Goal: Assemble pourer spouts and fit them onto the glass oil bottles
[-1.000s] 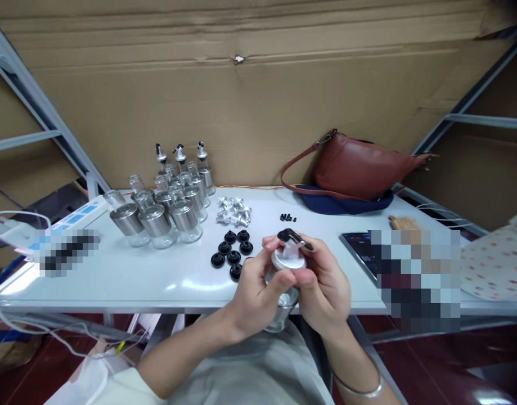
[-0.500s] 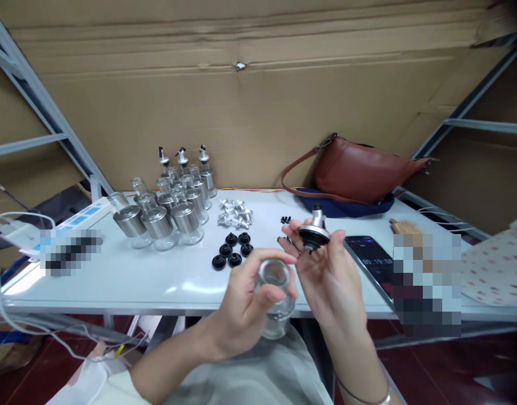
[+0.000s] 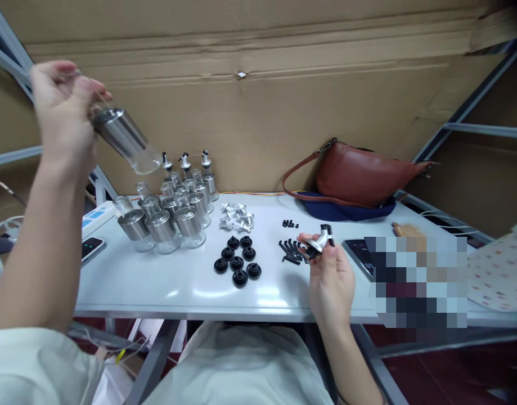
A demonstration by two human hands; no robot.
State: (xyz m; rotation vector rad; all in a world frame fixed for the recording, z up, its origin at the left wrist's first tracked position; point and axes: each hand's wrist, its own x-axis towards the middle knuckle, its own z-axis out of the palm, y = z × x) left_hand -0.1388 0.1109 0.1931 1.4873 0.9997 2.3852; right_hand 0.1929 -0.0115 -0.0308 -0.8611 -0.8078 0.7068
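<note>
Now, bottle: up in the air at my upper left, a metal-sleeved glass bottle [image 3: 124, 135], well above the table [image 3: 190, 289].
Long axis: slanting, neck up-left inside my fingers, base down-right toward the standing bottles [image 3: 159, 225].
Left hand: my left hand [image 3: 68, 101] is gripping that neck, and it's the nearer hand to the bottle group by far.
Right hand: my right hand [image 3: 332, 270], low and well apart across the table, pinches a pourer top [image 3: 319, 242] between thumb and fingers, its spout tipped up and rightward.
Beside the pourer: black levers [image 3: 290, 250], just left of my right hand.
Mid-table: black stoppers [image 3: 237, 262], silver spouts [image 3: 237, 218] behind them.
Back right: brown bag [image 3: 362, 174] on dark blue cloth [image 3: 346, 211].
</note>
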